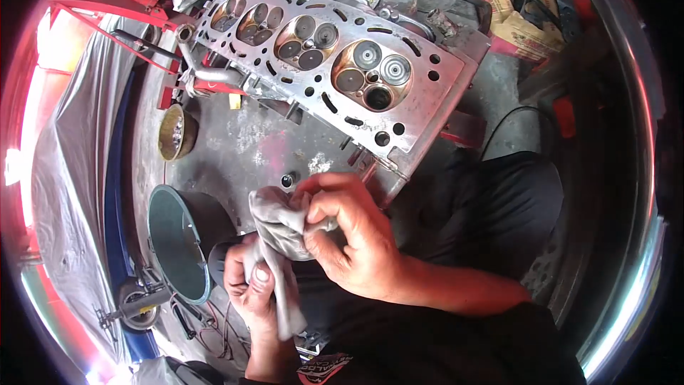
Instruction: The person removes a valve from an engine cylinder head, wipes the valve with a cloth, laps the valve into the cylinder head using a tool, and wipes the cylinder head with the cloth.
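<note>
A crumpled grey rag [279, 222] is bunched between both hands, in front of the body. My left hand [251, 291] is closed around the rag's lower part, thumb on top. My right hand [350, 234] pinches the rag's upper right side with thumb and fingers. Whether something is wrapped inside the cloth I cannot tell. Beyond the hands lies a metal cylinder head [285, 75], its combustion chambers and round valves facing up. One opening in the nearest chamber shows dark, with no valve in it.
A dark green bucket [158, 232] stands at the left, with a small bowl [167, 132] of metal parts behind it. A small round metal piece [288, 180] is on the floor near the rag. An open cardboard box [524, 28] sits at the back right.
</note>
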Tool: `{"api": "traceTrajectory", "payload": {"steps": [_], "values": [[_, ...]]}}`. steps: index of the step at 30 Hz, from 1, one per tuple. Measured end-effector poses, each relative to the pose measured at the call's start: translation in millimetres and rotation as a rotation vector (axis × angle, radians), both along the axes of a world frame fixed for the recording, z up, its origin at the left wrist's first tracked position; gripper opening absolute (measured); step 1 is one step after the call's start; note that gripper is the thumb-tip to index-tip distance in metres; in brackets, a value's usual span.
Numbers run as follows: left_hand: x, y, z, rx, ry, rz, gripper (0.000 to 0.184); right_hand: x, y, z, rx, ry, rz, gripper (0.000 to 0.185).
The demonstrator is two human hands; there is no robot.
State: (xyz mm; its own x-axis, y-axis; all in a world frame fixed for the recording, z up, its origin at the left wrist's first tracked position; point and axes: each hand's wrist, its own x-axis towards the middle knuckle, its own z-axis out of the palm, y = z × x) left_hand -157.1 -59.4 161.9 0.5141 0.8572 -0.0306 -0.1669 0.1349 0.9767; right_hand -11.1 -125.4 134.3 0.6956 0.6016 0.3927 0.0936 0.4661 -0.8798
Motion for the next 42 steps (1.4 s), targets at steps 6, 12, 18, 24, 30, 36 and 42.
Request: {"api": "traceTrajectory", "payload": {"steps": [6,12,18,24,30,36,42], "values": [[49,6,18,0.454,0.223,0.017,0.063,-8,-16,3,-0.153,-0.257,0.149,0.048],[112,64,56,1.21,0.36,-0.1,0.036,31,-31,23,-0.118,-0.549,-0.175,0.024],[191,59,62,1.967,0.695,-0.743,0.03,38,-7,-25,-0.388,-1.054,-0.457,0.022],[199,63,77,2.172,0.711,-0.917,0.03,42,-8,-29,-0.377,-1.024,-0.499,0.014],[220,40,79,1.934,1.178,-1.155,0.017,43,-10,-30,-0.41,-1.054,-0.476,0.022],[239,60,116,0.702,1.442,-1.086,0.019,49,-11,-30,-0.343,-1.065,-0.455,0.021],[116,49,108,0.361,0.596,-0.434,0.035,40,-36,4,0.026,-0.362,-0.149,0.063]]}}
